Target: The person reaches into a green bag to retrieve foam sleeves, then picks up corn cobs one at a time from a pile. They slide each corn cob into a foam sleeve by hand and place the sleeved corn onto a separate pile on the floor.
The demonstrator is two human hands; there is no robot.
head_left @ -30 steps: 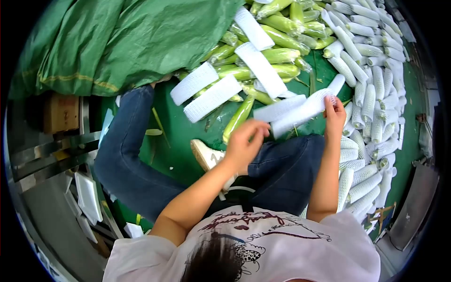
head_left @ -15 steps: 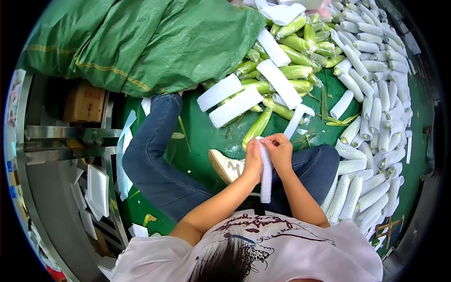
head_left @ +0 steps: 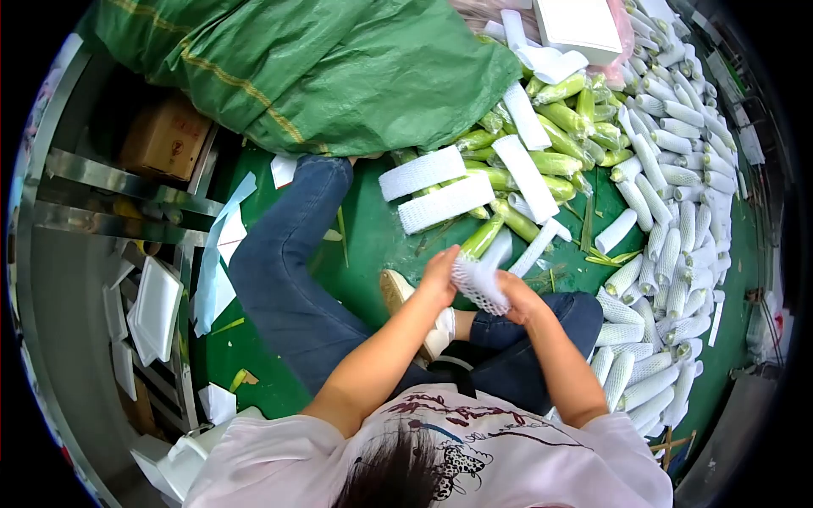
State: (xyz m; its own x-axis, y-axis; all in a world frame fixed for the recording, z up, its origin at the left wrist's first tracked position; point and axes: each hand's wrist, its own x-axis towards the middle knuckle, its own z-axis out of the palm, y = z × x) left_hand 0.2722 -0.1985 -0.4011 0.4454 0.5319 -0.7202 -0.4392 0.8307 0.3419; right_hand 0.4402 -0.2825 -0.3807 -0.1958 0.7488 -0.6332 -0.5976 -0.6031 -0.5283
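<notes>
A white foam net sleeve [head_left: 481, 285] is stretched between my two hands above my lap, its mesh spread wide. My left hand [head_left: 439, 276] is closed on the sleeve's left edge. On the other side, my right hand [head_left: 517, 298] grips it with fingers partly hidden by the mesh. Just beyond my hands lies a green ear of corn [head_left: 483, 238] in its husk, its near end hidden behind the left hand and sleeve. Flat foam net sleeves [head_left: 445, 203] rest on a heap of corn in clear film [head_left: 566, 120] farther off.
Many corn ears in white foam nets [head_left: 677, 212] are piled along the right side. A green woven sack [head_left: 339, 76] covers the upper left. A white box [head_left: 578, 30] stands at the back. On the left are a metal rack [head_left: 127, 224] and a cardboard box [head_left: 165, 140].
The sleeve was a narrow strip hanging down between my close-set fingers; now it is spread open. My right hand has moved away from my left. The whole view has shifted slightly.
</notes>
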